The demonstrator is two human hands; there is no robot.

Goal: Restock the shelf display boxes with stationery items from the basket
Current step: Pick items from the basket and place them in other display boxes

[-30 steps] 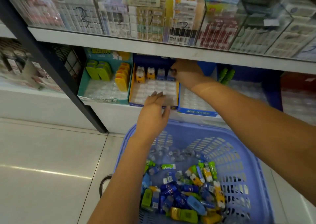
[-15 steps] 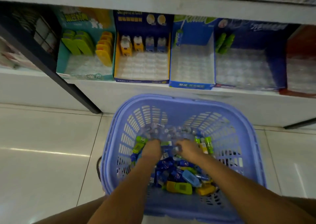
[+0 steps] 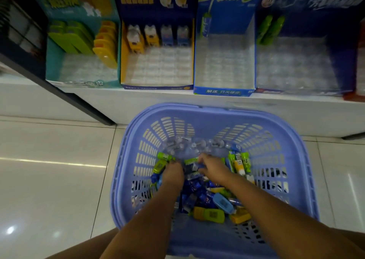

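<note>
Hands: both are down inside the basket. The left hand (image 3: 172, 172) and right hand (image 3: 212, 168) lie side by side and almost touch, fingertips sunk in the pile. I cannot tell whether either has closed on an item.
Shelf (image 3: 177, 100): ahead of and above the hands, just past the basket's far rim.
Basket (image 3: 217, 110): lilac and slotted, on the floor right against the shelf front.
Display boxes: they stand in a row on the shelf. The yellow-sided box (image 3: 158, 69) is roughly ahead of the left hand and the blue box (image 3: 224, 65) ahead of the right. Both are mostly bare clear tray, with only a few pieces upright at the back.
Stationery items (image 3: 203, 197): a loose heap under and behind the hands, long axes pointing every way.
Green item (image 3: 190, 161): lies crosswise between the two hands, about equally near both.
Coming move, as I judge it: a lift forward and up over the rim, and a flat-lying piece likely needs turning on end to fit a tray cell.
</note>
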